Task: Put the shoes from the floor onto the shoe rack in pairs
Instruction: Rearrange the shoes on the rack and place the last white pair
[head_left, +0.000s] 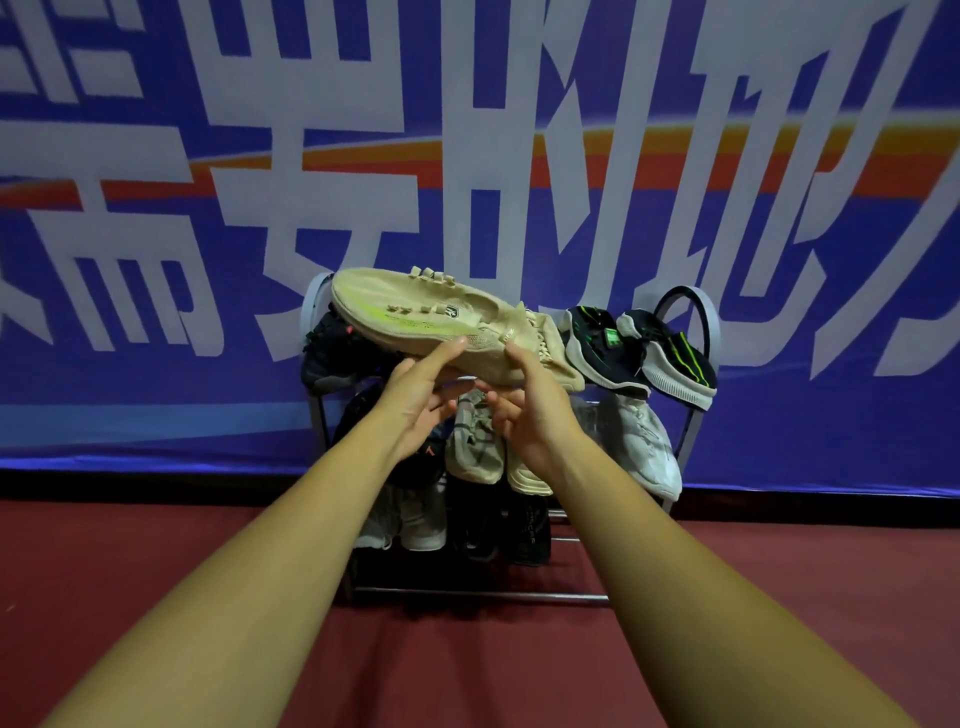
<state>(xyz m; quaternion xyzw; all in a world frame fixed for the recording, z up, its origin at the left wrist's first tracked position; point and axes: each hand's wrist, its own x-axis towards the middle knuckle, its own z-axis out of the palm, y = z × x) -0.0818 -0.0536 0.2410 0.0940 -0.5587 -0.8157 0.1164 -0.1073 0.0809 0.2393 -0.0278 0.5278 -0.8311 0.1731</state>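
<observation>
A beige knit shoe (415, 312) with a yellow-green side stripe lies on its side across the top tier of the metal shoe rack (483, 596), toe pointing left. My left hand (421, 400) touches its underside with the thumb on its side. My right hand (524, 410) holds its heel end from below. Behind the heel sits a second beige shoe (553, 348). A pair of black shoes with green stripes (644, 353) fills the top tier's right end. A dark shoe (332, 353) sits at the left end.
Lower tiers hold beige shoes (475, 441), a white shoe (649, 447), grey shoes (405, 519) and black shoes (504, 530). The rack stands on a dark red floor (130, 545) against a blue banner (156, 291) with large white characters.
</observation>
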